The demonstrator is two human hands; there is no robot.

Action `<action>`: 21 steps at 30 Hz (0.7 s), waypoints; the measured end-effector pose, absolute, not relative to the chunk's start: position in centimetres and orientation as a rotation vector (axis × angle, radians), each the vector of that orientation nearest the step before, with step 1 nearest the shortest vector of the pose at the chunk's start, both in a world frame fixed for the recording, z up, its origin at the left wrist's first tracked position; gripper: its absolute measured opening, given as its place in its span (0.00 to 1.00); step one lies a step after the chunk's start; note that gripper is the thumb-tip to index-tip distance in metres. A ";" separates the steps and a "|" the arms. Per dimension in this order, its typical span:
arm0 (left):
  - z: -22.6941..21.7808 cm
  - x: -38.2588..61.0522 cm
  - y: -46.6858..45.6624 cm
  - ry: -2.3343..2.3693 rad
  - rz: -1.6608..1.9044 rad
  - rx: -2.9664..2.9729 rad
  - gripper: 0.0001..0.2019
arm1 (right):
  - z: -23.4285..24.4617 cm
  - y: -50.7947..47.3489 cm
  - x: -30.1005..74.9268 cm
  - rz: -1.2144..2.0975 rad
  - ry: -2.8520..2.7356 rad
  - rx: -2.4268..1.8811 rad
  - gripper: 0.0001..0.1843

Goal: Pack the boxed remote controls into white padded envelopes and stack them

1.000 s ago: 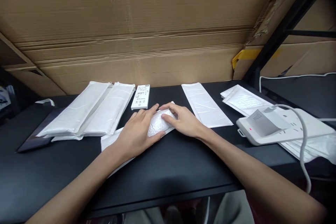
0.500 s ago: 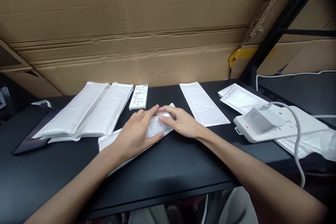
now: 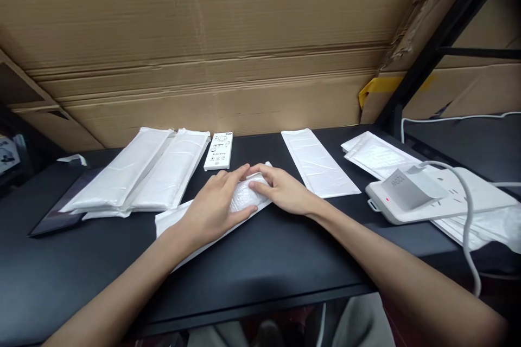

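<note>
A long white bubble mailer (image 3: 244,199) lies slanted on the black table (image 3: 264,260) in front of me. My left hand (image 3: 211,209) rests flat on its middle, fingers stretched toward the far end. My right hand (image 3: 283,190) presses down on the mailer's far end, where the flap is folded, fingers together and lying on it. A small white printed box (image 3: 218,150) lies just beyond my hands.
Two filled white mailers (image 3: 142,171) lie side by side at the left, over a dark flat sheet (image 3: 52,217). A flat empty mailer (image 3: 317,162) and more mailers (image 3: 374,154) lie at the right. A white power strip (image 3: 439,195) with a plugged charger and cable sits far right. Cardboard sheets (image 3: 228,54) wall the back.
Both hands stay on the mailer's far end; the fingers have shifted only slightly while pressing. The view has wobbled a little.
</note>
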State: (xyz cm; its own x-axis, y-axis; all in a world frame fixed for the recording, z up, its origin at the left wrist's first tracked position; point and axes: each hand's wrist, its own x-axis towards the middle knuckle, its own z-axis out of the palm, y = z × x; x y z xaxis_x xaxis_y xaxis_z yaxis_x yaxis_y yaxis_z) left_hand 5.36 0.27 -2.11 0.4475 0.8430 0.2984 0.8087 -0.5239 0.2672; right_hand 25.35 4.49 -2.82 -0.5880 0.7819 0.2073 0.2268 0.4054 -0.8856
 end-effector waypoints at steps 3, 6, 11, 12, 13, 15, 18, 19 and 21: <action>-1.6 5.5 0.1 1.532 0.555 2.603 0.34 | -2.7 4.8 25.5 1.076 -2.031 -0.961 0.17; -1.1 5.6 -0.1 1.581 0.491 2.622 0.31 | -2.7 5.4 26.0 0.992 -1.993 -1.104 0.19; -0.6 5.3 -0.1 1.642 0.388 2.631 0.29 | -2.7 6.6 27.3 0.756 -1.868 -1.273 0.19; -0.6 5.2 -0.2 1.637 0.359 2.631 0.29 | -2.7 6.8 27.7 0.733 -1.853 -1.283 0.19; -0.5 5.2 -0.2 1.626 0.335 2.633 0.29 | -2.6 7.0 28.1 0.707 -1.838 -1.293 0.18; -0.4 5.1 -0.2 1.598 0.309 2.639 0.29 | -2.4 7.4 29.0 0.597 -1.802 -1.343 0.16; -0.4 5.1 -0.3 1.567 0.310 2.638 0.28 | -2.1 7.9 30.3 0.265 -1.782 -1.520 0.14; -0.4 5.1 -0.3 1.566 0.320 2.632 0.28 | -2.0 8.1 30.7 0.147 -1.796 -1.594 0.15; -0.5 5.1 -0.3 1.577 0.357 2.607 0.29 | -2.0 8.2 31.3 -0.041 -1.860 -1.742 0.17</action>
